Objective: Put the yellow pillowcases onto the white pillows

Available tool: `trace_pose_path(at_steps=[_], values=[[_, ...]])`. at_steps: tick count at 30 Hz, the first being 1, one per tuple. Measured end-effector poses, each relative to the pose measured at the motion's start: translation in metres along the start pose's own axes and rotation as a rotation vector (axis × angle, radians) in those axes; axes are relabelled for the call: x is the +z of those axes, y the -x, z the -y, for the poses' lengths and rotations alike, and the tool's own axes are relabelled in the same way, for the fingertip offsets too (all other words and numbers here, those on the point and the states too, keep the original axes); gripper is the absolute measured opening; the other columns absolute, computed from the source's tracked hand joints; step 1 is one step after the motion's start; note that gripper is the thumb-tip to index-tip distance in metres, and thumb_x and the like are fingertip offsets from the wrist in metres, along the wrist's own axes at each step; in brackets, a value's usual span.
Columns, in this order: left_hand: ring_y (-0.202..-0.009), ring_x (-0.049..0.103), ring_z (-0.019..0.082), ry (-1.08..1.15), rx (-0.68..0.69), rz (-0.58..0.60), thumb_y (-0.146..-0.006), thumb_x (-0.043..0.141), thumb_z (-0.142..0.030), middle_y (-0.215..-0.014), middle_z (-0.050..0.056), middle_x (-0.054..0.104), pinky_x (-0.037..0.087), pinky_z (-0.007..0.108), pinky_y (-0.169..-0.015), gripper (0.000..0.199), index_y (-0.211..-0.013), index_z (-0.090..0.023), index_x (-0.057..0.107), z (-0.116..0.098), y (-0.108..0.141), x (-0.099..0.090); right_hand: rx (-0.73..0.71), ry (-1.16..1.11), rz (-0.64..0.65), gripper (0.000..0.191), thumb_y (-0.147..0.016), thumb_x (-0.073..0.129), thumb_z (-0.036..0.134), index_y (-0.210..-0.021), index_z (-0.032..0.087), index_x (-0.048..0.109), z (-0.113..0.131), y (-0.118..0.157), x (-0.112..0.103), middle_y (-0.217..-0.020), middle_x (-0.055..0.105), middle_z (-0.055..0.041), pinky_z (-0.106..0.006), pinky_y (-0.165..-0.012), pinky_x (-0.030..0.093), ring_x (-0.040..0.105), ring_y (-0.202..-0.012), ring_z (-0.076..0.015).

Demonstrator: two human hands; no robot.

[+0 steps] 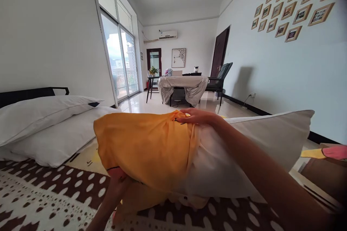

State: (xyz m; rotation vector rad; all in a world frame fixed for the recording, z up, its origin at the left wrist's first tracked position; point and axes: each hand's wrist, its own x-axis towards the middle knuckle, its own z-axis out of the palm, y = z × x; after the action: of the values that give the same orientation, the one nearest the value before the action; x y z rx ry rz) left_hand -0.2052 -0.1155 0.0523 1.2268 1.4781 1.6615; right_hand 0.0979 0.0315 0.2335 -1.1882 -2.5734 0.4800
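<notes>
A yellow-orange pillowcase (141,140) covers the left part of a white pillow (217,166), whose right end is bare. My right hand (193,116) is closed on gathered cloth at the top edge of the pillowcase, its thumb on the near side. Low on the left, my left hand (119,177) grips the pillowcase near its lower corner, with its fingers partly hidden by the cloth. Beneath lies a brown and white patterned bedcover (84,184).
Two white pillows (51,115) are stacked at the left by a dark headboard (32,92). A brown box-like thing (322,173) with coloured cloth stands at the right. Farther off are a covered table (184,81), a dark chair (221,77) and sliding glass doors (119,54).
</notes>
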Motion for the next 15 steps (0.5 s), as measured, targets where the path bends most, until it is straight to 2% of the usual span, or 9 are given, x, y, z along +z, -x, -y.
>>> trace_pose_path(at_steps=[3,7,11,15], values=[[-0.097,0.062,0.035,-0.073,0.116,-0.033,-0.056,0.071,-0.047,-0.087,0.006,0.073,0.053,0.042,-0.079,0.033,-0.077,-0.022,0.072,-0.022,0.005,0.007,-0.022,-0.146,0.110,0.055,-0.081,0.049,0.063,-0.118,0.024,0.059,-0.003,-0.002,0.006,-0.114,0.064,-0.0044,-0.028,-0.082,0.044,0.059,-0.100,-0.0209],[-0.073,0.064,0.032,-0.146,0.157,-0.092,-0.060,0.064,-0.044,-0.066,0.004,0.070,0.052,0.034,-0.054,0.024,-0.061,-0.021,0.067,-0.044,0.008,0.016,0.035,-0.147,0.165,0.049,-0.076,0.055,0.060,-0.096,0.017,0.067,0.001,-0.005,0.018,-0.095,0.066,-0.0037,-0.026,-0.069,0.044,0.059,-0.082,-0.0182],[-0.074,0.063,0.030,-0.123,0.177,-0.114,-0.063,0.062,-0.045,-0.064,0.004,0.068,0.051,0.033,-0.056,0.026,-0.062,-0.020,0.065,-0.033,0.004,0.010,0.039,-0.082,0.054,0.051,-0.070,0.057,0.065,-0.076,0.015,0.066,0.000,0.003,0.018,-0.064,0.053,0.0025,-0.023,-0.053,0.034,0.046,-0.060,-0.0118],[-0.082,0.061,0.028,0.016,0.100,-0.147,-0.067,0.068,-0.046,-0.081,0.005,0.069,0.049,0.030,-0.060,0.032,-0.082,-0.018,0.066,-0.026,-0.003,-0.001,0.063,0.079,-0.155,0.057,-0.071,0.053,0.069,-0.051,0.016,0.051,-0.003,0.026,-0.006,-0.050,0.029,0.0056,-0.024,-0.047,0.020,0.026,-0.050,-0.0074]])
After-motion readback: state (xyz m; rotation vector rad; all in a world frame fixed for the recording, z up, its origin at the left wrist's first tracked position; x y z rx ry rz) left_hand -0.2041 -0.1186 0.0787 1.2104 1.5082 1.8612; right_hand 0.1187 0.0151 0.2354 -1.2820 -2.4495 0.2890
